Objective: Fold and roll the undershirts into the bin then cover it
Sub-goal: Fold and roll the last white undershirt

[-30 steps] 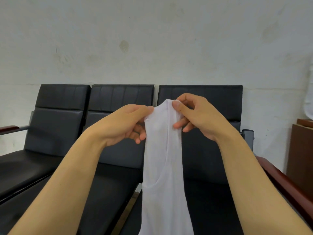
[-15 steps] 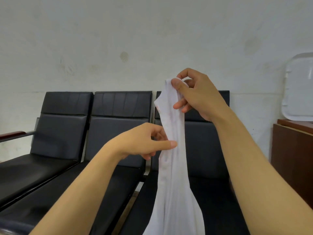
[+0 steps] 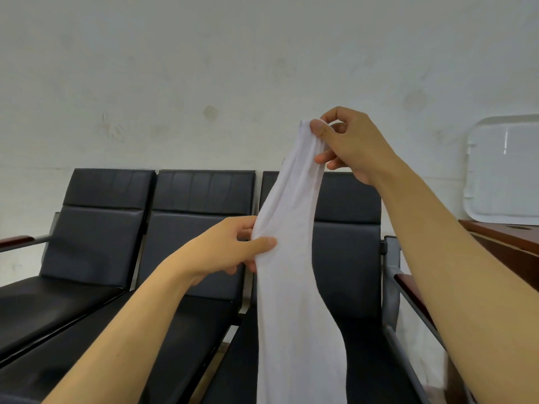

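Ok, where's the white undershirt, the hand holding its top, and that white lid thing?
white undershirt [image 3: 291, 301], head view, middle of the hanging cloth.
right hand [image 3: 351, 142], head view, back of the hand pinching the top.
white lid [image 3: 507, 176], head view, its flat middle.

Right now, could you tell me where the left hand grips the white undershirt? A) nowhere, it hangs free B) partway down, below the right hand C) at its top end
B: the left hand pinches the undershirt partway down, while the right hand holds its top.
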Available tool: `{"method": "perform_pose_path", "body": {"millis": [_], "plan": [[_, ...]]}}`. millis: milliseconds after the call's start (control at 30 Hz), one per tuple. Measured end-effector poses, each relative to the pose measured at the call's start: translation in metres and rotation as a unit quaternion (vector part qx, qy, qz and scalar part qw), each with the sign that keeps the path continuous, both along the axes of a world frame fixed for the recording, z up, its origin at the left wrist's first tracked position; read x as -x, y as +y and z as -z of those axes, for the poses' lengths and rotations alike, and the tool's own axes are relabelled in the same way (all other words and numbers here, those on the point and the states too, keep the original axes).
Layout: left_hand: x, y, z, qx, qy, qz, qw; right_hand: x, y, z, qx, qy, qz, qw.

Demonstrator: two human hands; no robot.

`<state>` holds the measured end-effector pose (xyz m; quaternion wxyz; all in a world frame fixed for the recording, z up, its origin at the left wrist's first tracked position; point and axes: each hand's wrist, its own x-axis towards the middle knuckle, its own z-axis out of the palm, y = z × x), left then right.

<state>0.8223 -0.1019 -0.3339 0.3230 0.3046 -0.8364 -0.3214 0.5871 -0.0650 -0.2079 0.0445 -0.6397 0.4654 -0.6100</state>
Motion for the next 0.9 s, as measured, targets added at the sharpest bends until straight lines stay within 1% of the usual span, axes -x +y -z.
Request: {"method": "perform_pose_path", "body": {"millis": [67,167,300,367,433,500,600,667,733,800,867,900], "plan": [[0.002,-0.007,0.001,-0.024,0.018,-0.008,1.0,0.006,-0.006,0.003,-0.001,-0.012,0.007,1.0],[0.007,-0.015,0.004,-0.133,0.075,0.019,0.988,0.015,-0.02,0.012,-0.007,-0.04,0.021,0.999],[0.019,-0.024,0.014,-0.282,0.168,0.059,0.943,0.027,-0.059,0.034,-0.036,-0.111,0.015,0.993],[0.026,-0.028,0.021,-0.328,0.194,0.05,0.923,0.033,-0.084,0.059,-0.094,-0.162,-0.028,0.982],[0.028,-0.035,0.029,-0.362,0.207,0.025,0.909,0.036,-0.106,0.096,-0.196,-0.19,-0.081,0.958],[0.027,-0.046,0.038,-0.392,0.208,0.007,0.896,0.04,-0.118,0.145,-0.306,-0.179,-0.092,0.931],[0.024,-0.066,0.053,-0.456,0.21,0.0,0.865,0.048,-0.118,0.21,-0.403,-0.103,-0.059,0.907],[0.023,-0.078,0.063,-0.495,0.219,-0.001,0.841,0.053,-0.108,0.241,-0.456,-0.044,-0.083,0.885],[0.025,-0.09,0.071,-0.52,0.229,0.001,0.823,0.053,-0.093,0.266,-0.511,-0.022,-0.137,0.848],[0.029,-0.1,0.081,-0.532,0.221,0.016,0.817,0.05,-0.081,0.289,-0.553,-0.007,-0.179,0.814],[0.031,-0.107,0.092,-0.537,0.206,0.037,0.817,0.045,-0.076,0.306,-0.577,0.024,-0.195,0.793],[0.031,-0.109,0.099,-0.536,0.197,0.039,0.82,0.044,-0.076,0.312,-0.582,0.023,-0.21,0.785]]}}
